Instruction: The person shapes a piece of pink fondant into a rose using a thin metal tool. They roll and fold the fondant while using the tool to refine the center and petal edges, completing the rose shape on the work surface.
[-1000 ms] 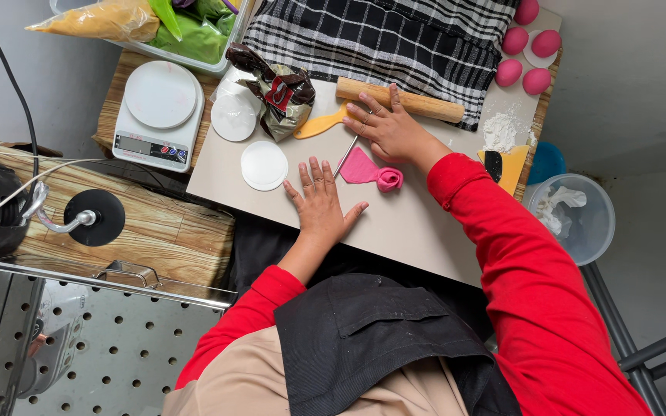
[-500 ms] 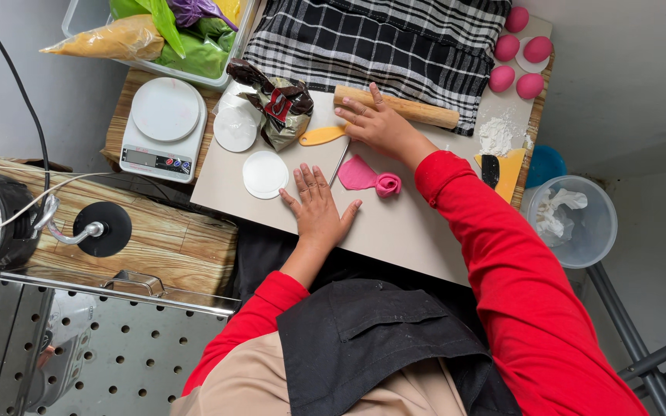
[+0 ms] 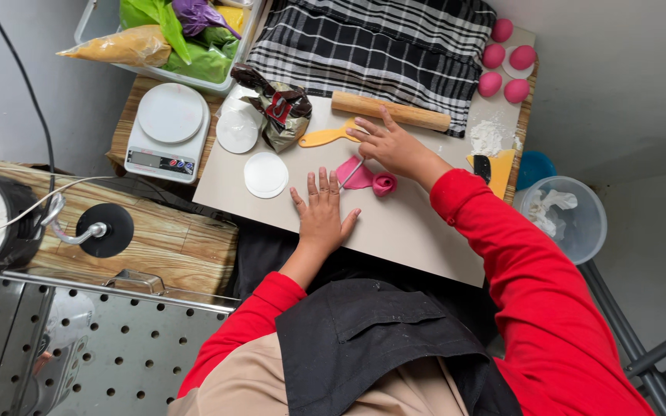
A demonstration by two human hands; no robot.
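Left hand lies flat & open on the counter, fingers spread, palm down, holding nothing; fingertips just short of the pink dough. Right hand is loosely curled above the dough w/ a thin light stick running from under its fingers down across the pink piece; looks like it pinches the stick, though the grip itself is hidden by the fingers.

Dough sits mid-counter btwn both hands: a flattened pink sheet w/ one end rolled into a small coil on the right. Judging by look, it's light, soft, pliable, prob slightly tacky; thin sheet would tear or stretch if pulled by an edge. Best taken at the thicker coiled end or lifted from beneath w/ flat fingers, gentle pressure only.

Outward: yellow scraper & rolling pin just beyond the right hand. White discs to the left of the dough, a crumpled foil bag near them. Scale off the counter's left edge. Checked cloth at the far side, pink balls at the far right corner, flour nearby
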